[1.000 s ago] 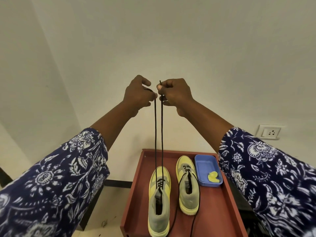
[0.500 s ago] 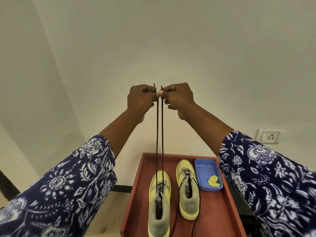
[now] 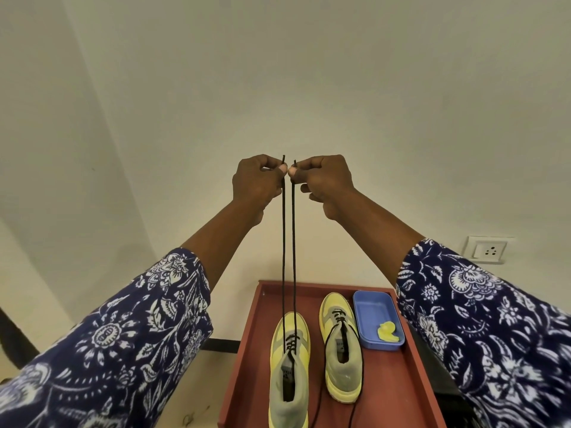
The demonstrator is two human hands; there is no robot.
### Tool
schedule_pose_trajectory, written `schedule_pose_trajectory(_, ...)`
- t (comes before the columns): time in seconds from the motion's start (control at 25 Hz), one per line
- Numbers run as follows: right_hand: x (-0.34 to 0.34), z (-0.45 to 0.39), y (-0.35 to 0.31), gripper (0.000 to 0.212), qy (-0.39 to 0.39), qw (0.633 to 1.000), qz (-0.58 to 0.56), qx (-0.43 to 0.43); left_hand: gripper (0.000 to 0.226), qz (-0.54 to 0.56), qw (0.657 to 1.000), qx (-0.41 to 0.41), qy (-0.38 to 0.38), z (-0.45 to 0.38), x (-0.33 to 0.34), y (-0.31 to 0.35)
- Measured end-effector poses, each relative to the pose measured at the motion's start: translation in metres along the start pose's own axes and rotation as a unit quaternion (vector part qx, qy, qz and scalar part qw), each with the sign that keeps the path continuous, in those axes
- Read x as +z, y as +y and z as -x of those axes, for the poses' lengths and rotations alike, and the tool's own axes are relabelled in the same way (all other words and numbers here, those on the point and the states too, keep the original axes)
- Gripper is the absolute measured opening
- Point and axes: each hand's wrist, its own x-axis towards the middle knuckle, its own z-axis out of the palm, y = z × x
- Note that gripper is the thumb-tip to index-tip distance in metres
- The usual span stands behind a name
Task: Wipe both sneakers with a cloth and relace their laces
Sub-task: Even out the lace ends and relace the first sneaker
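Two yellow and grey sneakers stand side by side on a red-brown table. The left sneaker has its black lace pulled straight up in two taut strands. My left hand pinches the tip of the left strand and my right hand pinches the tip of the right strand, both raised high with thumbs almost touching. The right sneaker has its black lace hanging loose down its sides. A yellow cloth lies in a blue tray beside it.
The table has a raised rim and stands against a plain wall. A white wall socket is at the right. A dark object sits beyond the table's right edge, and floor shows to the left.
Both hands stay raised holding the lace ends taut. The two lace tips have come level, and the hands sit slightly lower in view.
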Motion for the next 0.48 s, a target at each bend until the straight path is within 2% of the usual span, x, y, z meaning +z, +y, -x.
schedule_pose_trajectory(0.2,0.0,-0.0003,0.0001,0.017,0.003,1.0,-0.013,0.01,0.013,0.033,0.999,-0.018,0.002,-0.0005,-0.0018,-0.0015)
schedule_pose_trajectory(0.48,0.0007,0.0002,0.0003,0.016,-0.001,1.0,-0.012,0.006,0.012,0.042,0.999,-0.015,-0.003,-0.0009,-0.0039,-0.002)
